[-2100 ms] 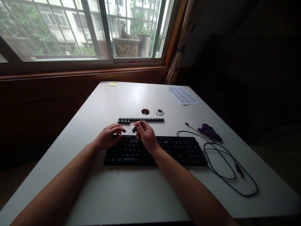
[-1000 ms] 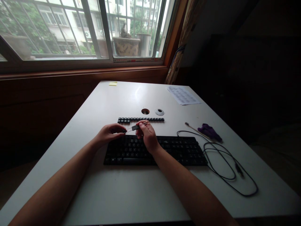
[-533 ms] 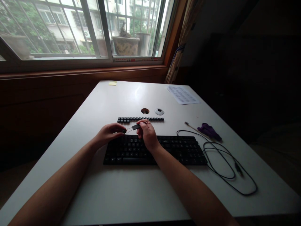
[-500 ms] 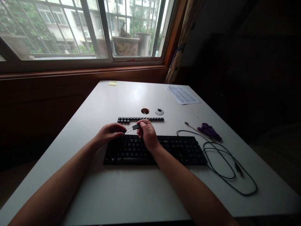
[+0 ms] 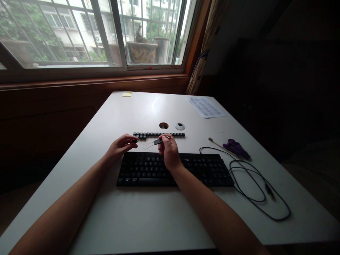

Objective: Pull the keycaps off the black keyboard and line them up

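My left hand (image 5: 122, 145) pinches a small black keycap (image 5: 135, 141) between thumb and fingers, above the table just beyond the keyboard's left end. In my right hand (image 5: 170, 150) is a wire keycap puller (image 5: 157, 141) with a dark grip; its thin wire loops point left and hold nothing. The black keyboard (image 5: 148, 170) lies under both hands, and my right wrist hides part of it. Behind the hands, a row of removed keycaps (image 5: 154, 134) stretches along the table, with a short second row started at its left end.
A coiled black cable (image 5: 261, 202) lies right of the keyboard. Near it are a thin brush (image 5: 223, 147) and a purple cloth (image 5: 236, 148). Farther back are a round hole (image 5: 164, 125), a grommet cover (image 5: 180, 126), printed paper (image 5: 207, 107) and a yellow note (image 5: 127, 94).
My left hand has drawn left and slightly away with the keycap, which is now off the puller's wires. My right hand has shifted a little to the right with the puller.
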Motion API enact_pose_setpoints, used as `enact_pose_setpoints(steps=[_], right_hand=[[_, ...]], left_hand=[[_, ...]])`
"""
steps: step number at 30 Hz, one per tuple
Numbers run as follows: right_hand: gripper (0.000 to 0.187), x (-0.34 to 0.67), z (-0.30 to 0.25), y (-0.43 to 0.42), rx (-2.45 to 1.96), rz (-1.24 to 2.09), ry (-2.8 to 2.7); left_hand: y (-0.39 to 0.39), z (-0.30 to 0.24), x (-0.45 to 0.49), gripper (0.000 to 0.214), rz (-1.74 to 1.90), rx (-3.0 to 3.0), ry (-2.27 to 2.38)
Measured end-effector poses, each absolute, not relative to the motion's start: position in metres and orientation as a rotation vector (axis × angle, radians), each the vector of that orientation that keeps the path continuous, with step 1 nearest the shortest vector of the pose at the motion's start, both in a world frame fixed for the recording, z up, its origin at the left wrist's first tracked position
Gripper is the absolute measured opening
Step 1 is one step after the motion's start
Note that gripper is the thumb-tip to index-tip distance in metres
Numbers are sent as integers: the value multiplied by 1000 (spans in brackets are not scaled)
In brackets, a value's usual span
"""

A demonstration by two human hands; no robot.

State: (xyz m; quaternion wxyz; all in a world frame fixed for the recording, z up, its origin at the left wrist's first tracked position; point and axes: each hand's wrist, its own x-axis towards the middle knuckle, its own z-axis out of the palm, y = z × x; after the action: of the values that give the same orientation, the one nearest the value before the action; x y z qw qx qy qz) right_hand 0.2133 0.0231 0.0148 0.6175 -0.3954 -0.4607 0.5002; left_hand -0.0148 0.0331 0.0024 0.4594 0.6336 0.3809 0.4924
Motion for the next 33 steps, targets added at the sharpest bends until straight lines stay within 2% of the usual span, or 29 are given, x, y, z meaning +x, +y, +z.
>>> enact_pose_setpoints(steps=[17, 33], right_hand=[[19, 213, 14, 22, -919, 1120, -1084], [19, 214, 14, 21, -904, 1121, -1121]], left_hand=[[35, 0, -13, 22, 1302, 1482, 880], [36, -1, -14, 25, 1335, 1491, 910]])
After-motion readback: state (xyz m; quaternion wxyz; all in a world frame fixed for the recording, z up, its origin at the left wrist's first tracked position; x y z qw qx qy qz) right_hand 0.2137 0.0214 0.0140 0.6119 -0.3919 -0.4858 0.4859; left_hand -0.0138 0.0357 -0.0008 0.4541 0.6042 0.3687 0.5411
